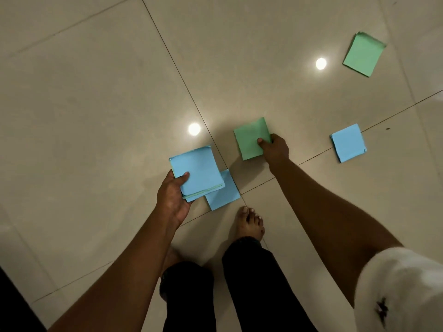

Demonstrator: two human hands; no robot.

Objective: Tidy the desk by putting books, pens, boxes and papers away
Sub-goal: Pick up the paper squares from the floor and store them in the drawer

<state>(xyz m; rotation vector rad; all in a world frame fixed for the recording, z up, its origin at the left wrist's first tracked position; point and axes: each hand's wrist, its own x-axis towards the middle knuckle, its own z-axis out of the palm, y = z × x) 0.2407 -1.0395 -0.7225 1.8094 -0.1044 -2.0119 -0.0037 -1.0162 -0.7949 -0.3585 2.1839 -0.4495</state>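
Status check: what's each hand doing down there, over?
Left hand holds blue stack. Right hand pinching green pad. Three pads loose on floor. Nothing blocking.

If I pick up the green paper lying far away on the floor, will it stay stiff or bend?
The far green paper will probably bend: its top corner already curls. It looks thin, so likely very light. On the glossy tile floor it may slide when pushed.
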